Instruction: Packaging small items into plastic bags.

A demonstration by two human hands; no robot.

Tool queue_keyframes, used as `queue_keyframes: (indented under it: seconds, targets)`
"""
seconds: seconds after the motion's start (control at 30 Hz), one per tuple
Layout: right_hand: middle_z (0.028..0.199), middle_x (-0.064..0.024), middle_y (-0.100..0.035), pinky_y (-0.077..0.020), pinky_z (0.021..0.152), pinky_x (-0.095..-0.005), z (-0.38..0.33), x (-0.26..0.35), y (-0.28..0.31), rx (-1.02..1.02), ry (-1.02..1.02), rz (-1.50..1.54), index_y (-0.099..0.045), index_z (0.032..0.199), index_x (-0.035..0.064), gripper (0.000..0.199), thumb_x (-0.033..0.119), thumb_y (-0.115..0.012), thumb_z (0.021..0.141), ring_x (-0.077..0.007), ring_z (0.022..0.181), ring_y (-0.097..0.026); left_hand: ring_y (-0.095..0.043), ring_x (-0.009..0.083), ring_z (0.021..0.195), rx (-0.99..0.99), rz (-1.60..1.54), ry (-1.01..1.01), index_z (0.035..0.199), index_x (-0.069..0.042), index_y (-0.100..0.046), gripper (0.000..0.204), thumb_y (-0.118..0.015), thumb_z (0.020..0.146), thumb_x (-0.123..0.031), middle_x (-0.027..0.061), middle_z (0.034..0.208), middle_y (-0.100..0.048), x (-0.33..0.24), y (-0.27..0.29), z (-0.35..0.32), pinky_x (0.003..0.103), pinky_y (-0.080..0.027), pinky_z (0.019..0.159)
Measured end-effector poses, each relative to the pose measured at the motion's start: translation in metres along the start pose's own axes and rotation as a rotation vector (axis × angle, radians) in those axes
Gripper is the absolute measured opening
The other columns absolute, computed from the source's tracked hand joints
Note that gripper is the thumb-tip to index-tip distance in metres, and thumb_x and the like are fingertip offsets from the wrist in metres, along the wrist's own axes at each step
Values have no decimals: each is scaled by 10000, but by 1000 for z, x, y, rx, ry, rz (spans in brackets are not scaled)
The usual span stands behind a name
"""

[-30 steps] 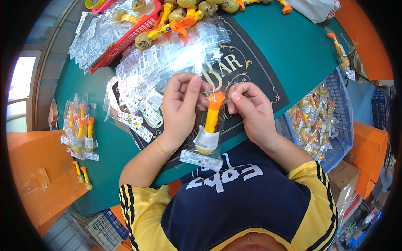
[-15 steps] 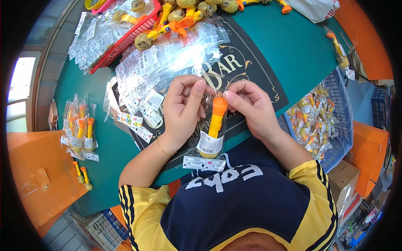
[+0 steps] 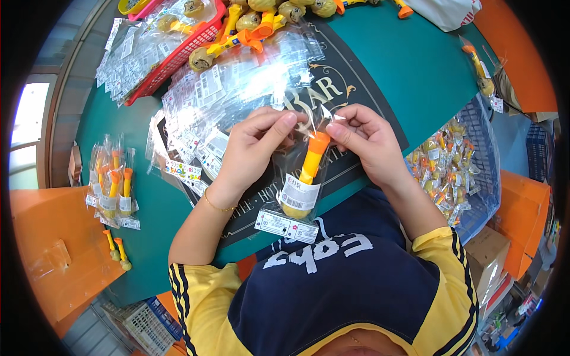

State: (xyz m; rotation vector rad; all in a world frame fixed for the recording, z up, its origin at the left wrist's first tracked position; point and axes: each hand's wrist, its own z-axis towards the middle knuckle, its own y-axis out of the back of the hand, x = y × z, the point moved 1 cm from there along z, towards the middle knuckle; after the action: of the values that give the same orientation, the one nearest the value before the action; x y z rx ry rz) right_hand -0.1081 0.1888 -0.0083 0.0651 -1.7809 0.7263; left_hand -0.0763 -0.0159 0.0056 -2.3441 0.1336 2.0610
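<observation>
Both hands pinch the upper film of one clear bag [image 3: 301, 194]: my left hand [image 3: 255, 142] and my right hand [image 3: 369, 142] each press thumb to finger, a little farther apart than half a second ago. Between them, over the near part of the black mat [image 3: 362, 95], the yellow toy [image 3: 310, 169] sits inside, leaning more to the right now. So the film appears more spread above its orange end; whether the bag is sealed, I cannot tell. Right of the mat stands a blue crate [image 3: 487, 139].
</observation>
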Motion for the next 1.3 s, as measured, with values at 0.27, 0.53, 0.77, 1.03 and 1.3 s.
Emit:
queue_keyframes:
  seconds: [0.27,0.53,0.77,1.03,1.3]
  targets:
    - [889,-7,-594,-423,645,-179,0,-4,1,-26,50,-35,-622,1080,2,194,44,-641,891,-48,733,-524,-531,57,758,58,-217,140,1153,-19,-639,258,-550,974,-180,-8,899,-567,5,3,5,204,-454,717]
    - [921,-48,-584,-429,687,-206,-7,1,9,180,316,-401,-697,1020,9,218,-68,-593,844,-104,793,-545,-459,91,719,201,-615,177,853,-107,-436,134,-502,969,-114,-5,812,-442,12,9,8,257,-471,712]
    - [976,-78,-581,-456,787,-267,-14,16,12,300,347,-605,-684,1031,17,266,-83,-532,836,-175,921,-572,-483,122,727,207,-702,177,867,-93,-446,112,-483,972,-105,23,825,-462,16,7,9,246,-467,670]
    - [1028,-102,-598,-450,818,-323,-27,26,7,378,407,-837,-674,1063,21,258,7,-546,839,-243,944,-571,-577,175,913,156,-847,206,1114,-24,-521,217,-489,968,-182,66,955,-523,10,10,11,385,-553,841]
    - [994,-89,-619,-445,761,-320,-27,28,7,381,464,-866,-690,1038,34,251,9,-578,815,-230,885,-566,-648,159,899,195,-347,327,1238,33,-513,463,-636,920,-280,98,1038,-627,-10,0,-1,265,-545,787]
